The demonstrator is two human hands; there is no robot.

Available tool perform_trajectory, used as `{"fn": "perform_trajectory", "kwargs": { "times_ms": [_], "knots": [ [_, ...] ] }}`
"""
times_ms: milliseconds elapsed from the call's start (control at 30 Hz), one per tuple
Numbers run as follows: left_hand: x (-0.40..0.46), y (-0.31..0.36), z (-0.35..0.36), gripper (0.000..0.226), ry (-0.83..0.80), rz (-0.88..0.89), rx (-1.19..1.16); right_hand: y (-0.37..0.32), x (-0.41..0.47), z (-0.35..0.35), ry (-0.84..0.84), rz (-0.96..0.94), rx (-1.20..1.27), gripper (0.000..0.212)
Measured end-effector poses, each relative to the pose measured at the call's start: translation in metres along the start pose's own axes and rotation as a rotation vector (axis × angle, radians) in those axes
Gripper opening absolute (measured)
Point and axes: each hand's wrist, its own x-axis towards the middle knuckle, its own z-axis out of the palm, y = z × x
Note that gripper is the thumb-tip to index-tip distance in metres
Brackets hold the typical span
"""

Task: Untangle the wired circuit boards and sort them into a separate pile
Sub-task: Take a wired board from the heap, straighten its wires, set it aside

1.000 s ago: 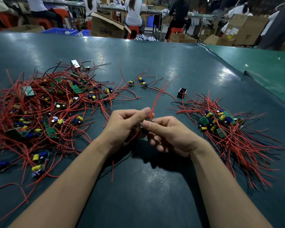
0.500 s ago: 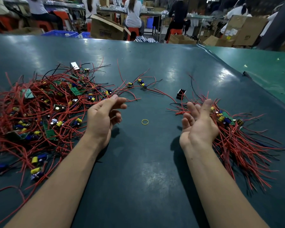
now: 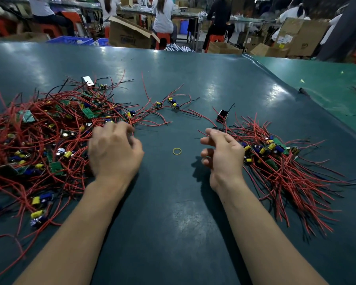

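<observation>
While tangled pile [image 3: 41,138] under left hand [image 3: 115,153] dwarfs sorted pile [image 3: 286,161] beside right hand [image 3: 224,155], both hands empty, fingers loose; most sorting left.

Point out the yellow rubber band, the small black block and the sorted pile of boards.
yellow rubber band [image 3: 177,151], head view, on the ring's edge.
small black block [image 3: 222,116], head view, on its front face.
sorted pile [image 3: 275,153], head view, on the boards at its near end.
</observation>
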Motion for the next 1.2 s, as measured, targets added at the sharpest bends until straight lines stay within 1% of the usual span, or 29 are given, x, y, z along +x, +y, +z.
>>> {"fn": "perform_trajectory", "kwargs": {
  "times_ms": [33, 100, 167, 200, 267, 300, 367, 400, 500, 533, 567, 633, 667, 700, 733, 767, 800, 833, 900, 967, 1000, 1067, 1200],
  "knots": [
    [0.003, -0.005, -0.001, 0.027, -0.025, -0.076, 0.107, 0.001, -0.001, 0.001, -0.019, -0.019, -0.028, 0.014],
    [0.007, -0.013, -0.005, 0.037, -0.148, -0.198, 0.262, 0.001, -0.002, 0.002, -0.05, -0.05, -0.079, 0.015],
    [0.009, -0.018, -0.006, 0.038, -0.251, -0.231, 0.366, 0.002, -0.004, 0.004, -0.081, -0.064, -0.121, 0.015],
    [0.009, -0.019, -0.006, 0.036, -0.271, -0.221, 0.387, 0.003, -0.005, 0.005, -0.095, -0.07, -0.144, 0.014],
    [0.009, -0.019, -0.004, 0.032, -0.258, -0.199, 0.369, 0.004, -0.006, 0.006, -0.117, -0.085, -0.191, 0.014],
    [0.009, -0.019, -0.005, 0.03, -0.223, -0.202, 0.335, 0.004, -0.007, 0.007, -0.127, -0.09, -0.206, 0.013],
    [0.011, -0.02, -0.009, 0.027, -0.126, -0.257, 0.297, 0.004, -0.007, 0.006, -0.139, -0.083, -0.213, 0.013],
    [0.012, -0.022, -0.012, 0.028, -0.118, -0.291, 0.323, 0.004, -0.008, 0.006, -0.141, -0.077, -0.21, 0.013],
    [0.014, -0.025, -0.015, 0.031, -0.274, -0.304, 0.489, 0.004, -0.007, 0.005, -0.145, -0.063, -0.199, 0.014],
    [0.014, -0.025, -0.015, 0.029, -0.291, -0.29, 0.491, 0.004, -0.007, 0.005, -0.146, -0.06, -0.201, 0.014],
    [0.014, -0.024, -0.015, 0.028, -0.27, -0.278, 0.456, 0.004, -0.007, 0.005, -0.146, -0.061, -0.206, 0.013],
    [0.014, -0.022, -0.016, 0.029, -0.147, -0.261, 0.304, 0.004, -0.007, 0.005, -0.149, -0.066, -0.217, 0.012],
    [0.013, -0.021, -0.017, 0.029, -0.054, -0.227, 0.205, 0.003, -0.007, 0.005, -0.152, -0.067, -0.223, 0.012],
    [0.013, -0.019, -0.019, 0.029, 0.052, -0.155, 0.095, 0.003, -0.007, 0.005, -0.155, -0.066, -0.23, 0.012],
    [0.012, -0.016, -0.022, 0.029, 0.156, -0.037, -0.024, 0.003, -0.007, 0.005, -0.162, -0.064, -0.239, 0.012],
    [0.011, -0.012, -0.024, 0.026, 0.251, 0.117, -0.128, 0.003, -0.007, 0.005, -0.178, -0.056, -0.246, 0.012],
    [0.008, -0.007, -0.025, 0.022, 0.326, 0.279, -0.209, 0.002, -0.008, 0.005, -0.215, -0.036, -0.24, 0.012],
    [0.004, 0.0, -0.024, 0.019, 0.366, 0.427, -0.275, 0.002, -0.008, 0.006, -0.275, 0.0, -0.213, 0.012],
    [-0.008, 0.017, -0.021, 0.016, 0.359, 0.643, -0.396, 0.002, -0.011, 0.009, -0.44, 0.113, -0.137, 0.023],
    [-0.02, 0.033, -0.015, 0.017, 0.303, 0.767, -0.505, 0.004, -0.013, 0.011, -0.573, 0.204, -0.104, 0.039],
    [-0.024, 0.039, -0.012, 0.019, 0.268, 0.803, -0.555, 0.005, -0.014, 0.011, -0.615, 0.217, -0.096, 0.042],
    [-0.028, 0.047, -0.007, 0.023, 0.188, 0.829, -0.651, 0.005, -0.013, 0.009, -0.653, 0.214, -0.057, 0.04],
    [-0.03, 0.044, -0.004, 0.027, 0.065, 0.782, -0.75, -0.004, -0.005, 0.001, -0.642, 0.264, 0.129, 0.033]
  ]
}}
